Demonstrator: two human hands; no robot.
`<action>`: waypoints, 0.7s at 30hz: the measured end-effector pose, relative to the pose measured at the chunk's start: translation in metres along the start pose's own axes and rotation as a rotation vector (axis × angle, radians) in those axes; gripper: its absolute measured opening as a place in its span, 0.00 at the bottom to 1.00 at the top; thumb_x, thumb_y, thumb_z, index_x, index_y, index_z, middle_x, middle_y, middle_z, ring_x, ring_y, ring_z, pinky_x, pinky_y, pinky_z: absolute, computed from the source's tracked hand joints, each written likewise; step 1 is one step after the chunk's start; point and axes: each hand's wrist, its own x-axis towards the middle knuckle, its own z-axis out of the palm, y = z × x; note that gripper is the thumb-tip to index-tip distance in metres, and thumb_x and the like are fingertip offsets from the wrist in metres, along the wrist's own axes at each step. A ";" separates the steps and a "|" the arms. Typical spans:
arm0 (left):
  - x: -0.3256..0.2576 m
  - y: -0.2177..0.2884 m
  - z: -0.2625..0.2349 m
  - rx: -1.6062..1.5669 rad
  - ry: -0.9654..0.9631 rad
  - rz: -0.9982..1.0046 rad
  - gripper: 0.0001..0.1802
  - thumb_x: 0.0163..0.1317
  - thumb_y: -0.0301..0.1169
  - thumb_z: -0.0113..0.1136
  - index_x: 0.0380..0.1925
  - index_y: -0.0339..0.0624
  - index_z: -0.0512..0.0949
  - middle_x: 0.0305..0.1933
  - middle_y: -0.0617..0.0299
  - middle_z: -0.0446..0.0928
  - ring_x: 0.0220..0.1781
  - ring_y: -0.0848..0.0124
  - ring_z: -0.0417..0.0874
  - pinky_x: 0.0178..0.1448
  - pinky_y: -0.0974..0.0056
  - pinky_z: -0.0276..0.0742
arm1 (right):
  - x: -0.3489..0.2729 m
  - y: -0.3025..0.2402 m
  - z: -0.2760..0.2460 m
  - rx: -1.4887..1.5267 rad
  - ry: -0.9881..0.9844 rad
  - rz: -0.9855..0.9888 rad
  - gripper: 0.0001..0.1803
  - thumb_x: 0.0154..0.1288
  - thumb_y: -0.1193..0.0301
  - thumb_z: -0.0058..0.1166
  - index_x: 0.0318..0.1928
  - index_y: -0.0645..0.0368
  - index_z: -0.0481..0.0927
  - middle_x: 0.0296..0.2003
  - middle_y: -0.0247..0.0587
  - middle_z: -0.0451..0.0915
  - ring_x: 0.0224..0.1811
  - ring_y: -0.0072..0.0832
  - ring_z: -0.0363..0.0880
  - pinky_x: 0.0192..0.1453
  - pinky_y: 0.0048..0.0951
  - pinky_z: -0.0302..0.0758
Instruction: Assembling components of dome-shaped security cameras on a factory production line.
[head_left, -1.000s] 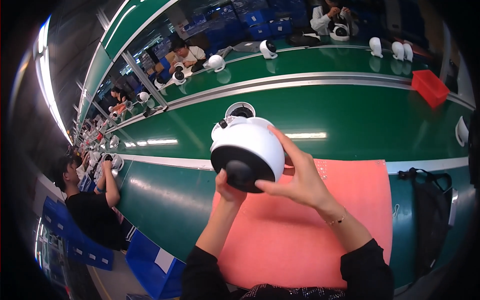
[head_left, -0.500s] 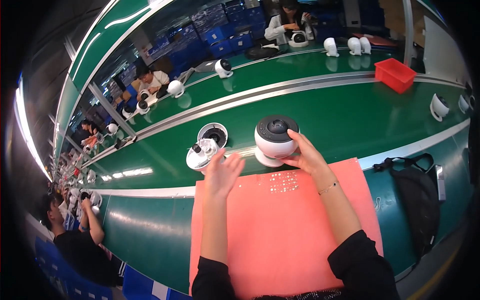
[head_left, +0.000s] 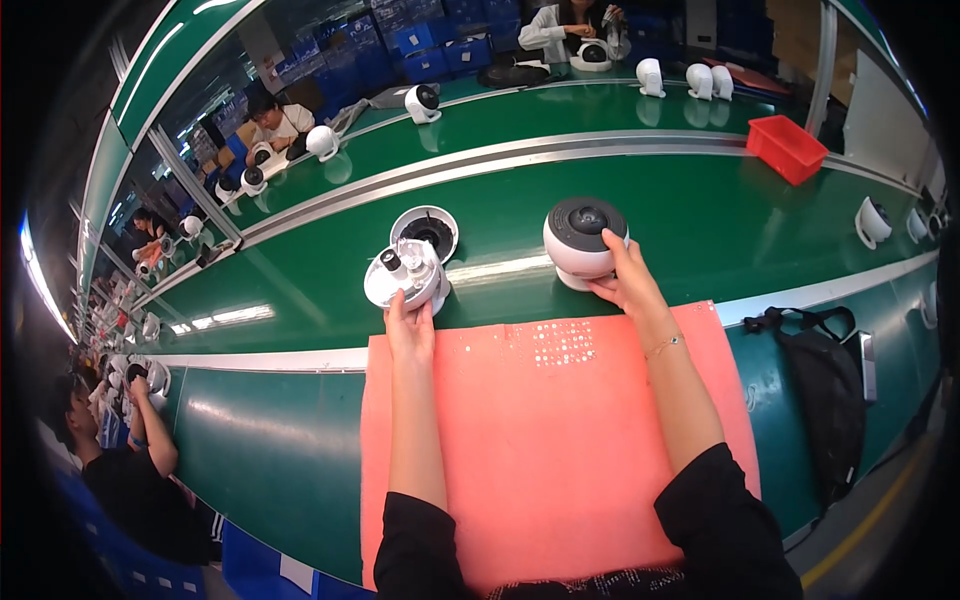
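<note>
My right hand grips the right side of a round white camera with a black top and a dark lens. Its fingertips rest near the black rim and its round foot stands at the green belt. My left hand holds the near edge of an opened white camera housing, which shows a small black-topped part inside. Just behind that lies a loose round cover, white-rimmed with a black inside. Below both hands spreads a pink mat, with small shiny round pieces in rows near its far edge.
At the far right is a red plastic bin, with more white cameras beyond it. A black bag lies right of the mat. Metal rails divide the belts. Co-workers sit across and at the left, including a person in black.
My left hand has gone from open in the air to holding the opened housing. My right hand and the round camera have shifted slightly right and farther away; the whole view has shifted too.
</note>
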 end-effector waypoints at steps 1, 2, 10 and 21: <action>-0.002 -0.001 0.000 0.020 -0.005 0.030 0.28 0.61 0.30 0.53 0.60 0.40 0.55 0.60 0.50 0.61 0.62 0.57 0.64 0.67 0.53 0.63 | 0.001 -0.001 -0.002 0.012 -0.004 0.014 0.41 0.58 0.46 0.51 0.64 0.51 0.48 0.59 0.49 0.61 0.54 0.44 0.71 0.58 0.44 0.69; -0.002 -0.002 0.001 0.054 0.010 0.059 0.30 0.60 0.32 0.55 0.59 0.37 0.55 0.60 0.49 0.61 0.61 0.56 0.65 0.66 0.54 0.65 | 0.000 -0.001 -0.004 0.008 -0.004 0.018 0.41 0.58 0.46 0.51 0.64 0.51 0.48 0.59 0.49 0.61 0.54 0.44 0.71 0.58 0.44 0.69; -0.027 0.032 0.029 0.295 -0.090 -0.001 0.34 0.59 0.40 0.56 0.58 0.31 0.57 0.57 0.39 0.63 0.59 0.51 0.69 0.60 0.56 0.73 | -0.010 -0.013 -0.024 -0.284 0.245 -0.114 0.45 0.58 0.45 0.51 0.65 0.56 0.49 0.57 0.54 0.61 0.55 0.44 0.69 0.55 0.43 0.70; -0.094 0.072 0.096 0.555 -0.332 -0.098 0.31 0.60 0.50 0.45 0.49 0.30 0.69 0.42 0.47 0.78 0.41 0.60 0.83 0.39 0.59 0.84 | -0.095 -0.035 -0.005 -1.269 -0.031 -1.344 0.32 0.40 0.76 0.66 0.51 0.45 0.73 0.57 0.49 0.56 0.60 0.51 0.51 0.65 0.50 0.55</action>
